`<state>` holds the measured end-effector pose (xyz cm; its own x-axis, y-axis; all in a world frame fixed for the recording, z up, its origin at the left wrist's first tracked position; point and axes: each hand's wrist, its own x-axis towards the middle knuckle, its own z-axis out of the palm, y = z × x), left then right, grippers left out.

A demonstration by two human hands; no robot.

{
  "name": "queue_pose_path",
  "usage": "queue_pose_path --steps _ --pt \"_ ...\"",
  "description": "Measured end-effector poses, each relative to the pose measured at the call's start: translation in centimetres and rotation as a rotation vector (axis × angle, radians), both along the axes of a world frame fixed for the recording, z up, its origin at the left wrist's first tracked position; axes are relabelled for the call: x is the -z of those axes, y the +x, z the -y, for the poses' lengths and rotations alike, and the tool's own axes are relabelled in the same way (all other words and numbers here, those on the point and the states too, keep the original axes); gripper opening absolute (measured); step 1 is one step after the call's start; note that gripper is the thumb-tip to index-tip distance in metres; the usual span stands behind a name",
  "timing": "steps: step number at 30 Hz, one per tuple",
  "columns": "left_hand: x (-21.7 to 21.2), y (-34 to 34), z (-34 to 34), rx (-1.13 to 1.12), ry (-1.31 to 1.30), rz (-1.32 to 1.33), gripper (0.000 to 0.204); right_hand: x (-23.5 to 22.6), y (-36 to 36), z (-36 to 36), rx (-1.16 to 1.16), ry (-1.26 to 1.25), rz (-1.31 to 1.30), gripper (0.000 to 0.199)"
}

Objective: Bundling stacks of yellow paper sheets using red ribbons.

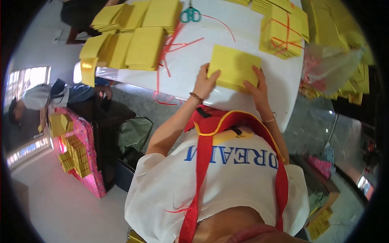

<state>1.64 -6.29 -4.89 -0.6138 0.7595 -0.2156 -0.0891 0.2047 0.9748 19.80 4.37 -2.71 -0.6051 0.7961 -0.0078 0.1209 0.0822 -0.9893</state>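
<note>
A stack of yellow envelopes or paper sheets [235,65] lies on the white table [190,81], near its front edge. My left hand [206,83] grips the stack's left side, thumb along the near edge. On the opposite side my right hand [257,86] presses the right edge, with the thumb at the near corner. No string shows around this stack. To the left lie loose red plastic strings [166,56], some hanging over the table edge. Green-handled scissors [190,15] rest at the far side of the table.
Several yellow stacks [144,46] cover the table's left part. A bundle tied with red string [283,32] stands at the right. A clear plastic bag [332,69] sits beyond the right edge. At the left, another person [56,95] is beside a pink-covered table [91,162] with yellow bundles.
</note>
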Motion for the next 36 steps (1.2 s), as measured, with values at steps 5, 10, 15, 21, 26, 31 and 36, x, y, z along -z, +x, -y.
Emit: queue_pose_path --steps 5,10,15,21,26,31,36 --pt "-2.3 0.4 0.5 -0.019 -0.03 0.059 0.056 0.0 0.3 0.2 -0.037 -0.046 -0.066 0.058" --pt "-0.9 -0.6 0.6 -0.039 0.019 -0.058 0.055 0.6 0.3 -0.3 -0.072 -0.048 -0.077 0.059" --pt "-4.7 -8.9 4.6 -0.462 0.207 0.016 0.041 0.7 0.5 -0.6 -0.044 -0.073 0.001 0.058" --pt "-3.2 -21.2 13.7 -0.905 0.212 -0.142 0.031 1.0 0.3 -0.4 -0.027 -0.186 -0.088 0.057" --pt "0.8 -29.3 18.2 -0.999 -0.166 -0.53 0.037 -0.2 -0.2 -0.3 -0.036 -0.154 -0.046 0.056" --pt "-2.1 -34.0 18.6 -1.08 -0.205 -0.711 0.039 -1.5 -0.4 0.2 -0.027 -0.143 -0.013 0.057" --pt "-9.1 -34.8 15.0 -1.337 0.043 -0.689 0.048 -0.9 0.2 0.1 -0.011 -0.093 0.007 0.057"
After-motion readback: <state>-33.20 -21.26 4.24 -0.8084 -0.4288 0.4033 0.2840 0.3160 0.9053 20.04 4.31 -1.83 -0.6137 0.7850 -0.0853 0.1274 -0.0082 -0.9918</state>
